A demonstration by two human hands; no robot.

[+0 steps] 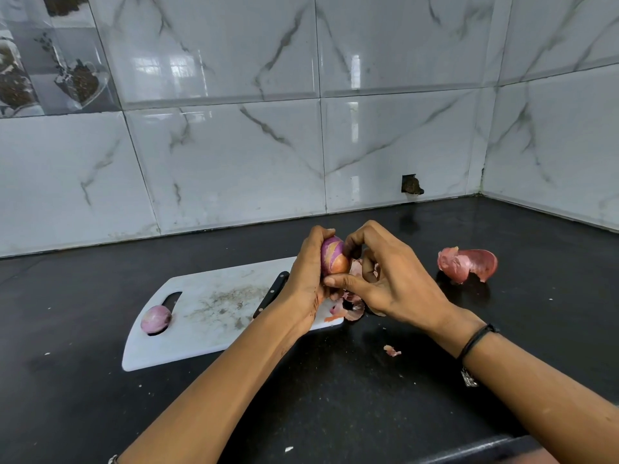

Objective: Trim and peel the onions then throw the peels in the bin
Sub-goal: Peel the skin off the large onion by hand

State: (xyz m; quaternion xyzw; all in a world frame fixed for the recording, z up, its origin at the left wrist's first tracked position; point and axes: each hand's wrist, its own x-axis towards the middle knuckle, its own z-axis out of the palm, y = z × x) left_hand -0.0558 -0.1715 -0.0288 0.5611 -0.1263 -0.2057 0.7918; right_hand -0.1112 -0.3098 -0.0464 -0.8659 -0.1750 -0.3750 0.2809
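Observation:
My left hand (306, 279) grips a red onion (333, 257) above the right end of the white cutting board (207, 326). Part of its orange-brown outer skin is still on, and purple flesh shows at the top. My right hand (378, 279) has its fingers curled round the onion's right side and its thumb under it. A peeled purple onion (155, 318) sits at the board's left end by the handle slot. Loose peels (348, 306) lie under my hands. A black knife handle (273, 291) lies on the board, partly hidden by my left hand.
A large piece of red onion skin (467, 264) lies on the black counter (368, 396) to the right. A small peel scrap (391, 350) lies near my right wrist. Marble-patterned tile walls meet at a corner at the back right. No bin is in view.

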